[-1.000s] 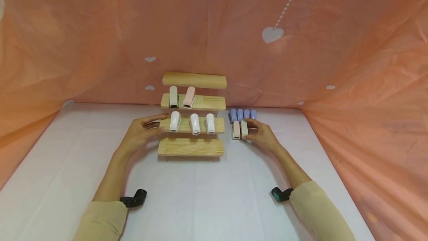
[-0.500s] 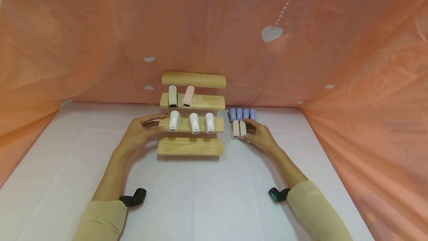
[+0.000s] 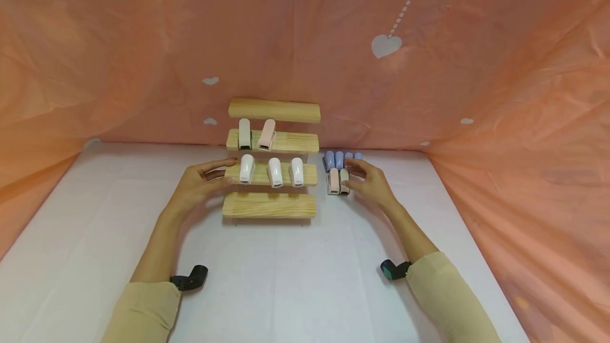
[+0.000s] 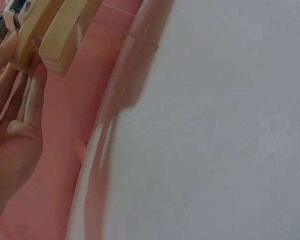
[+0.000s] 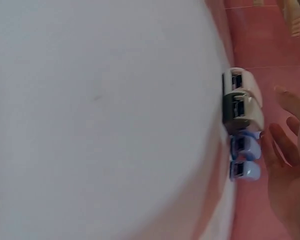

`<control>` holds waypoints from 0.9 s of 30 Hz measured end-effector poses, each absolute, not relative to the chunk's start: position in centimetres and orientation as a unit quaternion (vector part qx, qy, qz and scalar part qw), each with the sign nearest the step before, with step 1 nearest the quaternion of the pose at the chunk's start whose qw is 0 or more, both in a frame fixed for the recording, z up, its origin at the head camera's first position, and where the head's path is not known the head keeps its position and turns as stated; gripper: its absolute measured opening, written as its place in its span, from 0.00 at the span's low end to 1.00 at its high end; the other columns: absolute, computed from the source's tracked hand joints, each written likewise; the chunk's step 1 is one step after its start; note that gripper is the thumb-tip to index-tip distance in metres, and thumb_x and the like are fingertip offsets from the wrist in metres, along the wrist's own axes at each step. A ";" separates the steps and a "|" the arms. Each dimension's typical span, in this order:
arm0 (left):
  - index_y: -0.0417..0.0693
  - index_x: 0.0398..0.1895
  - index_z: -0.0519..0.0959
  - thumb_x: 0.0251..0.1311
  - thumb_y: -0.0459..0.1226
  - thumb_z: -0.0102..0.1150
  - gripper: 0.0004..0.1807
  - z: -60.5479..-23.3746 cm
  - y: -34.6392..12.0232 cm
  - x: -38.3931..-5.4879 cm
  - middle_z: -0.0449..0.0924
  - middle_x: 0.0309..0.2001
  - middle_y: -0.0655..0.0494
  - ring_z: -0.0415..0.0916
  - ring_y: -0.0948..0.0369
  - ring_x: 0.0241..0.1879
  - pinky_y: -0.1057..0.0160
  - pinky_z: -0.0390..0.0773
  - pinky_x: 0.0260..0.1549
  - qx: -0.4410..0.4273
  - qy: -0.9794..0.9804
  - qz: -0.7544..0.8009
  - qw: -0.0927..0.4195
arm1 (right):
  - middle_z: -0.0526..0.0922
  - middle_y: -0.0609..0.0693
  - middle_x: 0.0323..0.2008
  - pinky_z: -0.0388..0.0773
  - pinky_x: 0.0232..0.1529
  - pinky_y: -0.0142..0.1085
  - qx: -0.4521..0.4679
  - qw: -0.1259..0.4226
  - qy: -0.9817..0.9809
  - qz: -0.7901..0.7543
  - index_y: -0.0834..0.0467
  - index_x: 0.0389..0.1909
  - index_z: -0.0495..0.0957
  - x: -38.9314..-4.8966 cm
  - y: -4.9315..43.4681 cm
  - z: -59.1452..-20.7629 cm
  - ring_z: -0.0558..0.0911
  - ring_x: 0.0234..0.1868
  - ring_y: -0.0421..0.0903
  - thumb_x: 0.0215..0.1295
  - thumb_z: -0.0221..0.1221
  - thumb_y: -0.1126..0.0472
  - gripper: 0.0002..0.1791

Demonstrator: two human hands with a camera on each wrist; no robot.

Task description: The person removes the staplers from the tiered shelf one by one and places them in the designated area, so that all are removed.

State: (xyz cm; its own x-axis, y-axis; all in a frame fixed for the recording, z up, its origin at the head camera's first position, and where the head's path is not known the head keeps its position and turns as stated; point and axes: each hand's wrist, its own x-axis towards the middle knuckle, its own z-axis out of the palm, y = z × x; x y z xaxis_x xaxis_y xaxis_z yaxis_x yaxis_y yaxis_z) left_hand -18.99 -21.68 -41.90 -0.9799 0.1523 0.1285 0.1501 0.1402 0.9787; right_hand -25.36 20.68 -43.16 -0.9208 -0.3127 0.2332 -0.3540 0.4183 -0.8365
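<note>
My left hand [image 3: 202, 181] grips the left end of a wooden tiered shelf [image 3: 271, 205], thumb and fingers on either side of a plank [image 4: 32, 32]. Three white mini staplers [image 3: 275, 172] stand on one tier; a green stapler [image 3: 244, 132] and a pink stapler [image 3: 267, 134] stand on the tier above. To the shelf's right, my right hand [image 3: 374, 184] hovers with spread fingers right beside another green stapler [image 5: 250, 112], holding nothing. That stapler stands against a second pink one [image 3: 333, 180]. Behind them is a row of several purple staplers [image 3: 330, 160], partly hidden by my fingers.
The shelf and staplers stand near the back edge of a white-covered table [image 3: 295, 279]. An orange-pink curtain [image 3: 295, 30] with white hearts hangs behind and at both sides. The top plank [image 3: 274, 110] is close to the curtain.
My right fingers have spread and come off the green stapler, which now sits close against the pink one. The head view has shifted slightly. My left hand keeps its grip on the shelf.
</note>
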 end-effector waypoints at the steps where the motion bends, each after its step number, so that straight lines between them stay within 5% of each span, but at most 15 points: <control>1: 0.35 0.64 0.74 0.62 0.34 0.68 0.28 -41.9 -21.7 -19.0 0.78 0.59 0.54 0.77 0.66 0.53 0.71 0.79 0.49 0.100 0.755 0.648 -0.001 | 0.77 0.70 0.57 0.74 0.62 0.47 0.203 0.024 -0.836 0.510 0.73 0.63 0.70 -25.2 20.4 -42.6 0.77 0.58 0.64 0.55 0.70 0.74 0.34; 10: 0.37 0.63 0.75 0.61 0.36 0.69 0.28 -41.8 -21.7 -19.3 0.78 0.60 0.54 0.76 0.64 0.54 0.71 0.78 0.51 0.103 0.763 0.638 0.002 | 0.79 0.72 0.54 0.74 0.60 0.53 0.243 0.083 -0.812 0.524 0.75 0.59 0.73 -23.7 17.8 -38.1 0.76 0.56 0.70 0.57 0.66 0.78 0.28; 19: 0.35 0.63 0.75 0.60 0.35 0.69 0.28 -41.6 -21.9 -19.1 0.78 0.60 0.51 0.77 0.63 0.53 0.71 0.78 0.51 0.102 0.766 0.634 -0.001 | 0.77 0.71 0.56 0.75 0.61 0.47 0.244 0.064 -0.798 0.548 0.73 0.61 0.72 -23.7 15.8 -36.1 0.76 0.59 0.66 0.59 0.67 0.73 0.28; 27: 0.35 0.62 0.76 0.60 0.35 0.69 0.27 -41.7 -21.8 -19.1 0.79 0.59 0.52 0.76 0.62 0.54 0.71 0.78 0.51 0.105 0.765 0.635 -0.002 | 0.78 0.69 0.57 0.75 0.59 0.54 0.290 0.075 -0.761 0.575 0.73 0.60 0.73 -25.2 14.5 -36.2 0.76 0.57 0.67 0.58 0.66 0.77 0.27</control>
State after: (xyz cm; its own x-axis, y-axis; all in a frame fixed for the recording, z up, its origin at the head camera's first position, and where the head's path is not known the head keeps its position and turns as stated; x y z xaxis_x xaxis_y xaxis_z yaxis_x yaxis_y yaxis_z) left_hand -19.10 -21.76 -41.67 -0.9779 0.1589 0.1361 0.1630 0.1704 0.9718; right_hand -25.23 14.49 -36.20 -0.8209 -0.3556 0.4469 -0.5271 0.1707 -0.8325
